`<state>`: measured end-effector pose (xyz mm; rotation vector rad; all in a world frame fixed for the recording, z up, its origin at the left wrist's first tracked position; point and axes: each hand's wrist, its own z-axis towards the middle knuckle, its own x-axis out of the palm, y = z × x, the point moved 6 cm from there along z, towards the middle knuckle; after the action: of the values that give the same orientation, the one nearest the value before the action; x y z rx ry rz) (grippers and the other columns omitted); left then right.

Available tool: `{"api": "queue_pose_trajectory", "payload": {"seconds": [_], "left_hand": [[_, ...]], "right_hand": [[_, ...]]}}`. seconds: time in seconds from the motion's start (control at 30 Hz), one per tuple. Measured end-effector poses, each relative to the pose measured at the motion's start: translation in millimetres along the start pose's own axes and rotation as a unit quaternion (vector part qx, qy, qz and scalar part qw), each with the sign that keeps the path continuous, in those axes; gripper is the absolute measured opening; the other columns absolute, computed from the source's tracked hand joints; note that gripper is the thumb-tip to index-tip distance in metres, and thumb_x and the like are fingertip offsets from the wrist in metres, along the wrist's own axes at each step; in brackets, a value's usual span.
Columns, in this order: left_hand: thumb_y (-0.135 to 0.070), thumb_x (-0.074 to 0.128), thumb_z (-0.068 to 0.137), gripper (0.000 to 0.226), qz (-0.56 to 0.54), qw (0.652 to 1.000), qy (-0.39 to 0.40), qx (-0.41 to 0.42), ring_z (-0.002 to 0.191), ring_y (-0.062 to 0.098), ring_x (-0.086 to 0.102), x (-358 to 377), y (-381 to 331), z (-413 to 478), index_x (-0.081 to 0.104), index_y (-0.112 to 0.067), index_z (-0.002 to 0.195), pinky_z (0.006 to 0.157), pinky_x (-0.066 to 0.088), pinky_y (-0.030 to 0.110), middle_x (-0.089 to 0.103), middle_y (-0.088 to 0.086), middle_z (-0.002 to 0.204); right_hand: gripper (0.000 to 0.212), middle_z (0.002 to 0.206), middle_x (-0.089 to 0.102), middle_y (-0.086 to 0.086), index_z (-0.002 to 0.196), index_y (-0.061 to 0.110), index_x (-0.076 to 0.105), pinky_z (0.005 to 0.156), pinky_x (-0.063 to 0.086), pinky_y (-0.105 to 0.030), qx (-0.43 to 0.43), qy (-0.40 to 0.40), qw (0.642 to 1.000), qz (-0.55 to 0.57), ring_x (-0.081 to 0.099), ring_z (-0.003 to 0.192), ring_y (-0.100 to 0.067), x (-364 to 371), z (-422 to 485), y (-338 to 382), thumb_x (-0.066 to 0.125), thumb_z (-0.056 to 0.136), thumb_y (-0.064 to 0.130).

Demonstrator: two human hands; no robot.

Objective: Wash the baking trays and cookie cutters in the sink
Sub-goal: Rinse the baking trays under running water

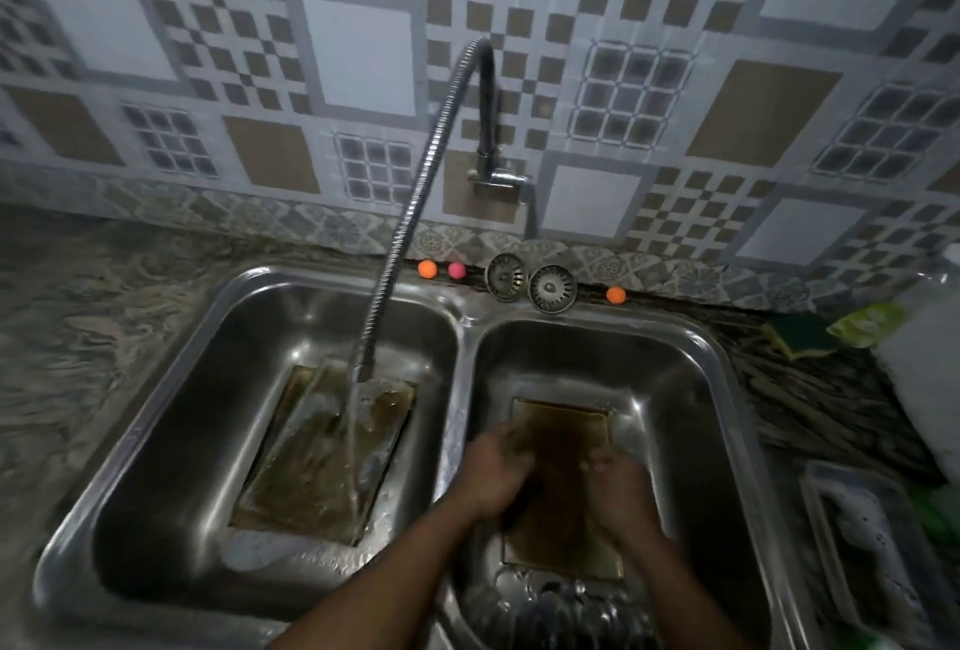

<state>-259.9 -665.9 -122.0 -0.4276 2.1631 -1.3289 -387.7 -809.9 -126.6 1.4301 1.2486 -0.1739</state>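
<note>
A brown-stained baking tray [563, 420] lies flat in the right basin [691, 389] of a steel double sink. Both my hands are over it and are motion-blurred. My left hand [493, 478] has curled fingers around a greyish lump that looks like a scrub pad [511, 437]. My right hand [621, 491] has its fingers bent inward above the tray; what it holds is unclear. A second stained baking tray [291, 488] lies in the left basin [171, 441] under running water. Shiny metal pieces [561, 608], possibly cookie cutters, lie at the near end of the right basin.
A flexible hose tap [410, 212] arcs from the wall and pours into the left basin. Two drain strainers [530, 283] and small orange and pink balls [440, 269] sit on the back ledge. A green sponge [800, 332] and a soapy clear container [862, 545] are on the right counter.
</note>
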Motion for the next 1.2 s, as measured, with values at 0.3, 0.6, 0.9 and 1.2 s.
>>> {"api": "queue_pose_trajectory", "payload": {"seconds": [0.3, 0.6, 0.9, 1.2], "left_hand": [[-0.012, 0.066, 0.09, 0.009, -0.067, 0.976, -0.206, -0.026, 0.083, 0.023, 0.066, -164.6, 28.4, -42.2, 0.067, -0.017, 0.097, 0.073, 0.05, 0.028, 0.07, 0.007, 0.089], [-0.04, 0.062, 0.082, 0.029, 0.211, 0.939, -0.206, -0.177, 0.088, 0.023, 0.068, -258.0, 174.2, -83.0, 0.067, -0.027, 0.107, 0.073, 0.059, 0.037, 0.068, 0.0, 0.099], [-0.02, 0.038, 0.1, 0.03, 0.222, 0.954, -0.148, -0.137, 0.096, 0.024, 0.063, -286.7, 208.3, -65.0, 0.064, -0.014, 0.114, 0.087, 0.056, 0.039, 0.063, 0.011, 0.114], [-0.01, 0.055, 0.088, 0.021, 0.203, 0.953, -0.159, -0.157, 0.09, 0.028, 0.067, -300.0, 202.2, -49.1, 0.07, -0.006, 0.102, 0.073, 0.053, 0.03, 0.068, 0.014, 0.1]], "right_hand": [[0.01, 0.08, 0.071, -0.005, 0.078, 0.018, 0.07, 0.073, 0.052, -0.026, -0.128, 0.067, 0.987, 0.075, 0.065, 0.076, -0.02, 98.7, -48.8, 194.6, 0.064, 0.084, 0.014], [0.008, 0.093, 0.066, -0.01, 0.095, 0.007, 0.061, 0.076, 0.059, -0.034, 0.006, 0.164, 0.986, 0.007, 0.066, 0.086, -0.028, 242.0, -90.0, 159.7, 0.058, 0.088, 0.004], [0.031, 0.106, 0.064, -0.009, 0.114, 0.008, 0.054, 0.08, 0.054, -0.036, 0.071, 0.089, 0.993, 0.041, 0.064, 0.096, -0.026, 284.9, -98.3, 143.1, 0.061, 0.09, 0.026], [0.015, 0.068, 0.053, 0.001, 0.085, 0.007, 0.052, 0.05, 0.039, -0.01, 0.072, -0.059, 0.979, 0.182, 0.051, 0.06, -0.008, 235.8, -118.8, 193.9, 0.067, 0.081, 0.005]]}}
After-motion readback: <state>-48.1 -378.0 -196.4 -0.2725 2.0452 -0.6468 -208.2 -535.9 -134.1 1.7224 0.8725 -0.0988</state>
